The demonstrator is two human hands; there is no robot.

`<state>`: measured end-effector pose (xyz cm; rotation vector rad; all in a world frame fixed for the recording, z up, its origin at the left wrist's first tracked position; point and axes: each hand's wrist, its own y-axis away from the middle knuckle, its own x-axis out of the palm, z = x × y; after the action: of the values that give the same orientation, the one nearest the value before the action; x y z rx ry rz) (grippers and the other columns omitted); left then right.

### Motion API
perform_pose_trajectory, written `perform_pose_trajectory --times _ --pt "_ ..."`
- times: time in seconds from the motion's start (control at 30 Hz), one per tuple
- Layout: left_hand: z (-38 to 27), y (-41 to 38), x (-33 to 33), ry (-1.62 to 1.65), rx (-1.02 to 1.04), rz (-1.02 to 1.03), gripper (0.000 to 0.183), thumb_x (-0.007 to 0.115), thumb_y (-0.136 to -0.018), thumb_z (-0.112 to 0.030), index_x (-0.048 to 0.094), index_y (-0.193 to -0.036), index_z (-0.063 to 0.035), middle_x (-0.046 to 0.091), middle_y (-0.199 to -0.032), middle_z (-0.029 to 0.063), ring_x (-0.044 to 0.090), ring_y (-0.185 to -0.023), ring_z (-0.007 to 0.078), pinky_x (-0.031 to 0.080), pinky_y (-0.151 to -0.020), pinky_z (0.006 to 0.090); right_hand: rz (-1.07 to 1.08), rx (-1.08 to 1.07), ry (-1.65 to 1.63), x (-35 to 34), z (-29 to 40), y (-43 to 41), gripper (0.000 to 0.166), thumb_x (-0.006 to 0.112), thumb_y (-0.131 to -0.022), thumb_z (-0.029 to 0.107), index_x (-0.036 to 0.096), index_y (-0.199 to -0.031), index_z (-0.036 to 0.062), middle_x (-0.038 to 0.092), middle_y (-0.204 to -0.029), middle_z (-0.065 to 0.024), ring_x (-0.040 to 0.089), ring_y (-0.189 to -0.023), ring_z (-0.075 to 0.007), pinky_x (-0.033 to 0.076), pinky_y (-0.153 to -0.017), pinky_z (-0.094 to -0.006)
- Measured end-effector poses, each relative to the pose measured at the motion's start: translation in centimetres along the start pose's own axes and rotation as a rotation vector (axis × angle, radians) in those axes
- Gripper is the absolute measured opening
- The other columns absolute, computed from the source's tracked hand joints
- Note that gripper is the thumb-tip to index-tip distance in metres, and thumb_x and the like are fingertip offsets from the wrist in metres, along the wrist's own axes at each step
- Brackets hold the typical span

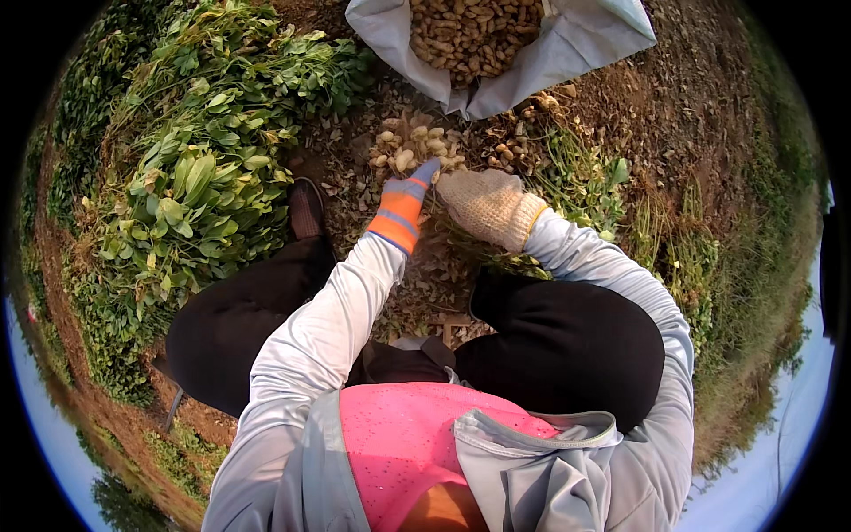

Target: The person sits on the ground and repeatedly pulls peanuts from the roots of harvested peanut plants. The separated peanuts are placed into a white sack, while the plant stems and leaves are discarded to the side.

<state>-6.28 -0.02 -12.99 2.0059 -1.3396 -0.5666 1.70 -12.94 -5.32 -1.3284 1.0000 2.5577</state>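
My left hand [405, 206], in an orange and grey glove, is at a cluster of peanut pods [415, 147] still on their roots, its thumb towards the other hand. Close beside it on the right, my right hand [488, 203], in a cream knitted glove, is closed on the peanut plant stems below the pods. The fingers of both hands are partly hidden. Beyond them stands a white woven sack [505, 93] with its mouth spread, holding many loose peanuts [475, 40].
A large heap of uprooted leafy peanut plants [193, 179] lies on the left. More plants and stems [578, 173] lie to the right of my right hand. Dry leaf litter [425, 292] covers the ground between my bent legs. A dark shoe [306, 209] rests beside the heap.
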Motion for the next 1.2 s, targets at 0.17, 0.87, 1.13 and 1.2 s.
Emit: perform_pose_trajectory --times 0.17,0.87,1.13,1.2 --pt "-1.0 0.3 0.8 0.354 -0.101 -0.127 0.052 0.073 -0.075 -0.036 0.059 -0.100 0.0077 0.061 -0.092 0.0096 0.056 -0.079 0.0146 0.046 -0.067 0.0310 0.118 0.000 -0.168 -1.8 -0.3 0.6 0.027 0.050 -0.090 0.025 0.051 -0.109 0.0048 0.064 -0.094 -0.0159 0.063 -0.085 -0.0367 0.050 -0.074 -0.0438" --pt "-1.8 -0.4 3.6 0.394 -0.059 0.021 0.035 0.066 -0.084 -0.019 0.059 -0.111 0.0023 0.062 -0.108 0.0067 0.058 -0.096 0.0139 0.046 -0.080 0.0274 -0.426 0.260 -0.740 -3.4 -0.9 -3.6 0.035 0.050 -0.095 0.032 0.053 -0.114 0.0022 0.062 -0.097 -0.0138 0.060 -0.090 -0.0173 0.046 -0.078 -0.0301" --pt "-0.2 -0.9 2.8 0.600 -0.065 0.211 0.030 0.066 -0.085 -0.021 0.060 -0.105 0.0007 0.064 -0.092 0.0037 0.059 -0.074 0.0106 0.048 -0.060 0.0249 -0.279 0.168 -0.897 -2.2 -3.6 -4.7 0.037 0.048 -0.089 0.016 0.048 -0.124 0.0035 0.058 -0.112 -0.0155 0.055 -0.102 -0.0280 0.045 -0.087 -0.0346" --pt "-0.3 -0.4 1.8 0.564 -0.064 0.313 0.031 0.066 -0.086 -0.020 0.059 -0.108 -0.0011 0.063 -0.096 0.0032 0.060 -0.080 0.0098 0.049 -0.063 0.0245 -0.315 0.132 -0.861 -2.2 -3.2 -3.9 0.041 0.046 -0.086 0.004 0.044 -0.127 0.0026 0.052 -0.123 -0.0187 0.050 -0.113 -0.0329 0.042 -0.096 -0.0357"
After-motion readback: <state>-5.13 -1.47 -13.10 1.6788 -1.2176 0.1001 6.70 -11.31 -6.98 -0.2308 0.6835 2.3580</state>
